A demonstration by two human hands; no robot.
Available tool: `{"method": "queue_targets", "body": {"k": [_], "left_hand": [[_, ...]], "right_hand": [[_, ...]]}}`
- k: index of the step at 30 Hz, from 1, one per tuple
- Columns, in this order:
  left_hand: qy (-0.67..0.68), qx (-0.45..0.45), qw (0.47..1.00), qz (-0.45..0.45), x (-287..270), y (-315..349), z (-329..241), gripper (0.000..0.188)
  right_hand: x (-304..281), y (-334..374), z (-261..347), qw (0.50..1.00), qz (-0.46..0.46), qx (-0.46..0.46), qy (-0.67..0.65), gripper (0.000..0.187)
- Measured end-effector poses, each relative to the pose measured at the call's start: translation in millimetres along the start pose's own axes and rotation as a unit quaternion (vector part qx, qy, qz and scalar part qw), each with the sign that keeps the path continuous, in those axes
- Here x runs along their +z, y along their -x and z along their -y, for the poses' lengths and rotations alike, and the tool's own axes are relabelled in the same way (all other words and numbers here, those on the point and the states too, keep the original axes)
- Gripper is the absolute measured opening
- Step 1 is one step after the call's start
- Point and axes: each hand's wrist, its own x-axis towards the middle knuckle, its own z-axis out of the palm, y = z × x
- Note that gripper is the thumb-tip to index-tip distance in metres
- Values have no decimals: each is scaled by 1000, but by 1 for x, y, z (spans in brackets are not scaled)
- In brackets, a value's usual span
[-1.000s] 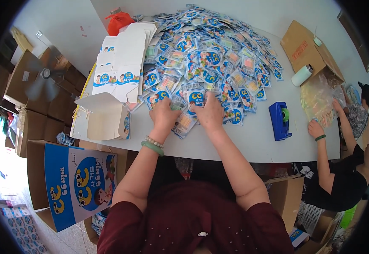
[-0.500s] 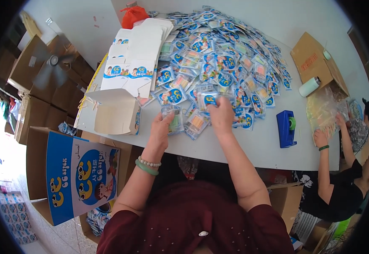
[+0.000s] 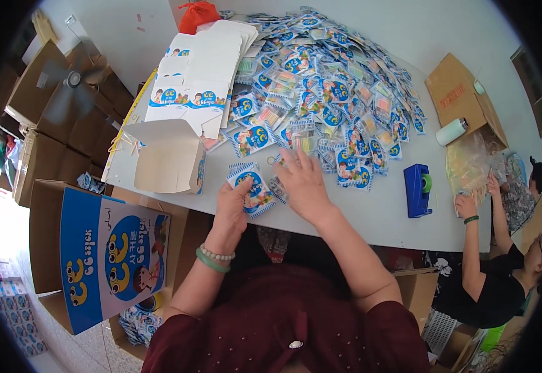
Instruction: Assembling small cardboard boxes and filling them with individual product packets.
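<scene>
My left hand (image 3: pixel 232 202) pinches a small blue-and-white printed packet (image 3: pixel 256 194) near the table's front edge; another packet edge shows behind it, and how many are in the grip I cannot tell. My right hand (image 3: pixel 307 189) is open just beside it, fingers spread and pointing at the pile, above another packet that it partly hides. Beyond both hands spreads a large heap of similar packets (image 3: pixel 333 90), some with clear sides showing coloured sticks. Left of my left hand an open white carton (image 3: pixel 166 169) lies with its mouth toward me.
Flattened white cartons (image 3: pixel 212 56) are stacked behind the open one. A blue tape dispenser (image 3: pixel 417 191) and a pale bottle (image 3: pixel 451 131) stand at the right, near a cardboard box (image 3: pixel 460 93). A large printed box (image 3: pixel 115 248) is at lower left. A co-worker's hands (image 3: pixel 468 204) handle clear plastic.
My right hand no longer holds the packet it had; its fingers have spread. In my left hand a printed packet face now shows where a clear one was. The view has shifted slightly.
</scene>
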Motion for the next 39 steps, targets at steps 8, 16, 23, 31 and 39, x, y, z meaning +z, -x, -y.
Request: {"method": "queue_targets", "body": {"k": [8,16,23,31,39], "left_hand": [[14,-7,1000,5,5,-3,-11,19],[-33,-1,999,19,20,-9,-7,19],[-27,3,1000,8,19,-8,-7,23],[-9,17,994,108,27,7,10,31],[-62,-2,997,45,1,1,-1,31]], "right_hand": [[-19,-11,-5,972,133,-132,145,12],[12,-41,-54,943,-78,318,55,35],[-2,-26,-45,967,-36,251,21,36],[36,5,21,950,1,226,-214,39],[-9,-55,-33,988,39,127,78,34]]}}
